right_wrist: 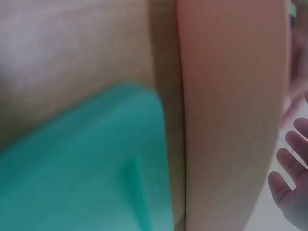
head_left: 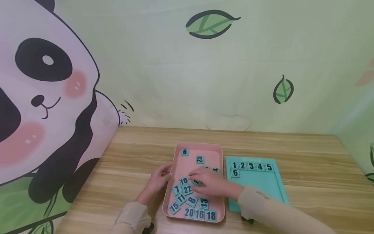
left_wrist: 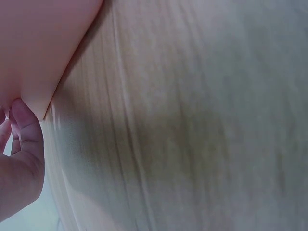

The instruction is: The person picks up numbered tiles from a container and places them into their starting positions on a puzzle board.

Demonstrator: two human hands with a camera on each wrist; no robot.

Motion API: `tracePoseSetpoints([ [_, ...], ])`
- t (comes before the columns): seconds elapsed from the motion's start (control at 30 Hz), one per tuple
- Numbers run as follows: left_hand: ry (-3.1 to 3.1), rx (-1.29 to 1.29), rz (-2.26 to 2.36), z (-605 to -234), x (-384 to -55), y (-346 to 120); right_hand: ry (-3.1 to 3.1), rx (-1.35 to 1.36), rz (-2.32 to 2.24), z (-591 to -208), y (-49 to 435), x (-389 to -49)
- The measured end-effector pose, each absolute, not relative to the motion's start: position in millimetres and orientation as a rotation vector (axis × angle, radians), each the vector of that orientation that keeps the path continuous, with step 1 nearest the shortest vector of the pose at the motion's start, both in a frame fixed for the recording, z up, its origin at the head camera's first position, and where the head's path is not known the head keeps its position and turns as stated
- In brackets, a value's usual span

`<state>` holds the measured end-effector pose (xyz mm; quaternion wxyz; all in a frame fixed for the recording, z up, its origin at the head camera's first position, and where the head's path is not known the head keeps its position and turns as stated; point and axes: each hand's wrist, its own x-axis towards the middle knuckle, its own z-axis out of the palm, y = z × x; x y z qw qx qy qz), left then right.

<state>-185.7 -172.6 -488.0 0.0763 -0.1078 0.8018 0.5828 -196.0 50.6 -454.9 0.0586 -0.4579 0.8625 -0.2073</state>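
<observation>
My left hand (head_left: pixel 157 178) is at the left side of a pink tray (head_left: pixel 178 165), its thumb and fingers gripping the edge. In the left wrist view the thumb (left_wrist: pixel 29 130) bends against the tray's pink wall. My right hand (head_left: pixel 208 182) reaches over the tray among loose number tiles, its fingertips near a partly covered tile (head_left: pixel 196 182). The right wrist view shows its fingers (right_wrist: pixel 291 163) spread apart. Close by lie the 10 tile (head_left: pixel 183 181) and the 22 tile (head_left: pixel 187 189). The hand hides part of the tiles beneath it.
A teal board (head_left: pixel 257 185) lies right of the tray, with tiles 1 to 5 in its top row and a 6 tile (head_left: pixel 235 173) below. More tiles, such as the 12 tile (head_left: pixel 200 159), lie in the tray. The wooden table (head_left: pixel 140 143) meets a panda-printed wall.
</observation>
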Motion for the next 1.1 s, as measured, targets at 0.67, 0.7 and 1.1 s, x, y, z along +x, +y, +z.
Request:
tracePoseSetpoints([
  [0.67,2.403,-0.290,1.787,-490.5,-185.2,-173.2,2.526,-1.463,-0.316,-474.3,28.5,-182.6],
  [0.7,2.400,-0.292,1.784,-490.1,-185.1,-173.1,2.541,-1.463,-0.316,-473.9,29.7,-184.0],
  [1.1,2.401,-0.325,1.763,-489.6,-185.6,-172.5,2.703,-1.246,-0.467,-475.1,30.3,-193.3],
])
